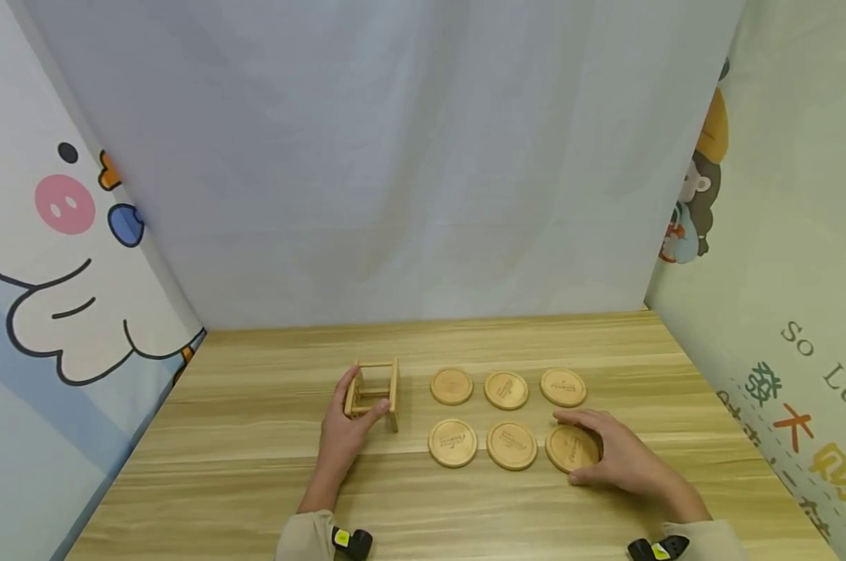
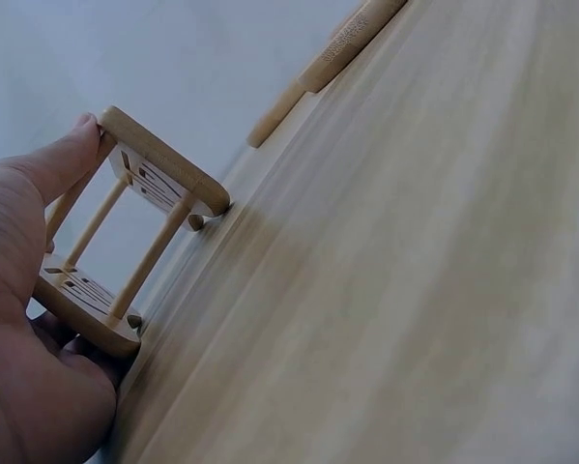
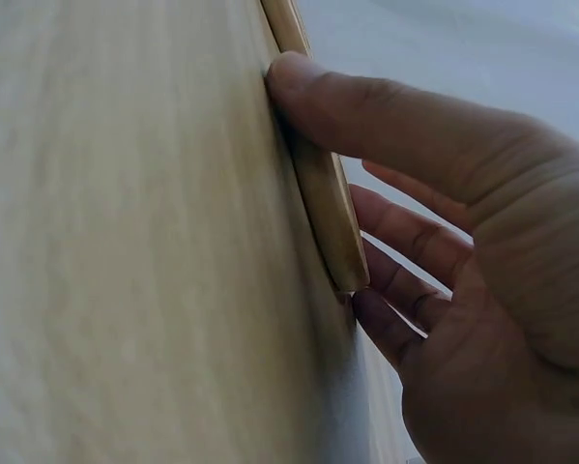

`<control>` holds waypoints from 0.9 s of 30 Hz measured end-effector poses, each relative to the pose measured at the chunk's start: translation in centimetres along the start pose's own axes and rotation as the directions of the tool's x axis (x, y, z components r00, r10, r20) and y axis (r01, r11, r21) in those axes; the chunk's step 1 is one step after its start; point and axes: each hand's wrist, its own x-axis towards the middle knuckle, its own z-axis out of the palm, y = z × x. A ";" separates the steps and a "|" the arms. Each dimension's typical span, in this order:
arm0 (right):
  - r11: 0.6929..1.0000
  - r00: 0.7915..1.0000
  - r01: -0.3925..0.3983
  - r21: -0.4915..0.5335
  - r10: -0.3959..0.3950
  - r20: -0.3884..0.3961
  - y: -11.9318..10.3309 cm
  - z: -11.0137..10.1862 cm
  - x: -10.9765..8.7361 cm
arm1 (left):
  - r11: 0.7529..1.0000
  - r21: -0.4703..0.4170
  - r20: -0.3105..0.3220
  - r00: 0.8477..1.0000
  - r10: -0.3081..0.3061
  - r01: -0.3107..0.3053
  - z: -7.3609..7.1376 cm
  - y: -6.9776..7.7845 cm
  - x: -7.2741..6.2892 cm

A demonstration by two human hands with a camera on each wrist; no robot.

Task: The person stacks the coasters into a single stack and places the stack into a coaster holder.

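Observation:
On the left, my left hand (image 1: 343,439) holds a small wooden coaster holder (image 1: 394,387) between thumb and fingers. The left wrist view shows the holder's two slatted side panels (image 2: 163,159) joined by round rods, its base on the table. My right hand (image 1: 629,461) grips a round wooden coaster (image 1: 569,449) at the right end of the near row, thumb on the near edge and fingers on the far edge. In the right wrist view this coaster (image 3: 330,208) lies nearly flat at the table surface; its far side is hidden.
Two more coasters, a middle one (image 1: 512,446) and a left one (image 1: 452,442), lie in the near row. Behind them is a row of three coasters (image 1: 505,389). Pale cloth (image 1: 423,156) hangs behind the wooden table (image 1: 255,467), with printed curtains either side.

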 end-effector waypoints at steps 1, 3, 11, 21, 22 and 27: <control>1.000 1.000 0.004 -0.002 -0.004 0.001 0.0 0.0 0.1 | 1.000 0.003 -0.002 1.000 0.005 -0.005 0.0 -0.1 0.0; 1.000 1.000 0.010 -0.010 -0.010 0.003 0.0 0.0 0.1 | 1.000 0.009 -0.010 1.000 0.026 -0.026 0.0 -0.5 0.2; 0.998 1.000 0.018 -0.056 -0.019 -0.017 0.1 0.2 0.2 | 0.997 0.026 -0.040 0.996 0.076 -0.075 0.2 -4.1 1.6; 0.994 0.997 0.050 -0.095 -0.055 -0.057 0.1 0.4 0.6 | 0.999 0.012 -0.018 0.999 0.044 -0.044 0.0 -1.1 0.4; 0.994 0.997 0.051 -0.096 -0.057 -0.060 0.1 0.4 0.6 | 0.999 0.008 -0.011 0.999 0.038 -0.038 0.0 -0.8 0.3; 0.995 0.997 0.042 -0.087 -0.048 -0.068 -0.1 0.6 0.8 | 1.000 -0.019 -0.001 1.000 0.008 -0.008 0.1 -0.2 0.0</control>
